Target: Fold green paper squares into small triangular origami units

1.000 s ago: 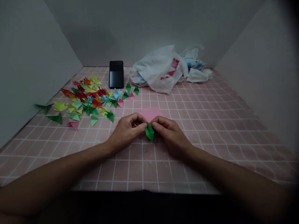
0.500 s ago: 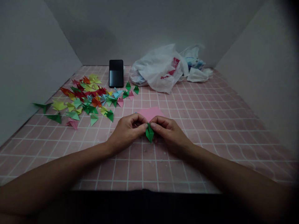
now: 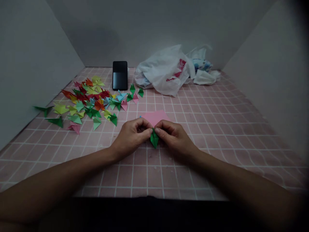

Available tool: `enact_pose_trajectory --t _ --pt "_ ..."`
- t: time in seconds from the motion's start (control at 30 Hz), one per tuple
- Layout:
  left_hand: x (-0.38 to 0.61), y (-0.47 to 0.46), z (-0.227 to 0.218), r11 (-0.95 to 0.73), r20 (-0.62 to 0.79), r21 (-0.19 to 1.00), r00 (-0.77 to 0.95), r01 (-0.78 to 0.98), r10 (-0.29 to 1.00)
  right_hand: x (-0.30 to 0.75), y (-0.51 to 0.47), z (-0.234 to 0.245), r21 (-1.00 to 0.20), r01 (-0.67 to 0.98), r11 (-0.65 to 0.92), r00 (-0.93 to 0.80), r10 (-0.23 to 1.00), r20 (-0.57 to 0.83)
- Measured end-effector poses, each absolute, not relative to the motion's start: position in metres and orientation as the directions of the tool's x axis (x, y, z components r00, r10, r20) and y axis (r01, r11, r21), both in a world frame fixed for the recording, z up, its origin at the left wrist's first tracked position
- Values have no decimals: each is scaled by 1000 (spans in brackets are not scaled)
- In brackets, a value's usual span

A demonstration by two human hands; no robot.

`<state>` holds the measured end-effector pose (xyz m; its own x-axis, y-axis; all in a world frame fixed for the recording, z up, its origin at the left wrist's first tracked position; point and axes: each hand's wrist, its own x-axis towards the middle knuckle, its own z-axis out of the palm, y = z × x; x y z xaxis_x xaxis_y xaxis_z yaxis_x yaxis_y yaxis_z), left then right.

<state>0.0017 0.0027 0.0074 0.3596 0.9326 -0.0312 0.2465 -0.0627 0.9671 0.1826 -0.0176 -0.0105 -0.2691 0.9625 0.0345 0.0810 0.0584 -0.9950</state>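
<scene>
A small folded piece of green origami paper (image 3: 154, 140) hangs point-down between my two hands in the middle of the head view. My left hand (image 3: 132, 134) pinches its upper left corner between thumb and forefinger. On the other side, my right hand (image 3: 175, 136) pinches the upper right corner the same way. The fingertips hide the paper's top edge. Just beyond my hands lies a flat pink sheet of paper (image 3: 155, 116), its near part covered by my fingers.
Several folded paper cranes (image 3: 93, 112) in many colours lie heaped at the left. A black phone (image 3: 120, 76) stands upright behind them. White plastic bags (image 3: 166, 72) lie crumpled at the back. A pink checked cloth (image 3: 207, 135) covers the table, with walls on three sides.
The green paper has tilted very slightly between my fingers, its lower tip a little further left. Both hands keep the same pinch and nearly the same place.
</scene>
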Motion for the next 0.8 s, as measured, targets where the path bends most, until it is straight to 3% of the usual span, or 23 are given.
enact_pose_trajectory --t 0.33,0.6,0.8 --pt "3 3 8 -39 -51 969 349 245 936 184 -15 -10 -946 250 205 -278 951 133" --pt "2 4 7 53 -106 989 405 140 908 184 -15 -13 -875 351 334 -252 933 255" --pt "2 5 9 42 -92 991 427 126 900 183 -17 -8 -886 346 309 -232 943 239"
